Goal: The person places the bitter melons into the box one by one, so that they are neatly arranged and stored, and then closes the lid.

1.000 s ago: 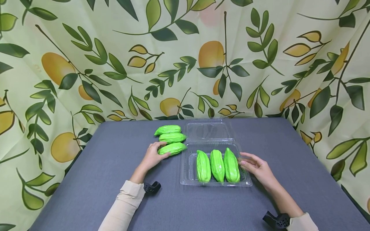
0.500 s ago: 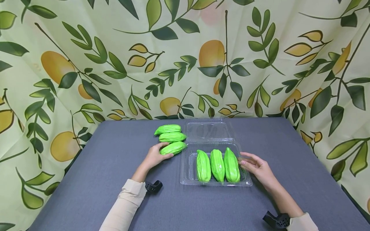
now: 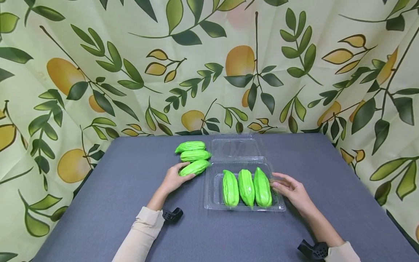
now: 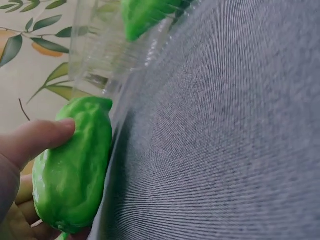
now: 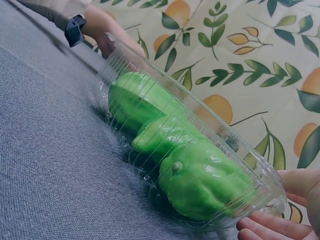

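My left hand [image 3: 174, 177] grips a bright green bitter melon [image 3: 195, 167] between its thumb and fingers, left of a clear plastic box. The left wrist view shows the thumb across the side of this bitter melon [image 4: 75, 165], with fingers behind it. Several others are in sight: a pair lies just beyond, the nearer bitter melon [image 3: 195, 155] close to the held one, and three stand side by side in the box, including the middle bitter melon [image 3: 246, 186]. My right hand [image 3: 292, 189] holds the right wall of the open box [image 3: 214, 206] between thumb and fingers.
The box's transparent lid [image 3: 236, 147] lies folded back on the far side. Both rest on a grey cloth-covered table [image 3: 229, 236]. A leaf-and-fruit patterned curtain [image 3: 203, 72] hangs behind the table and along its sides.
The bitter melon in my left hand shifts slightly right, then back left, and its right end now tilts farther up. My right hand and the box stay put.
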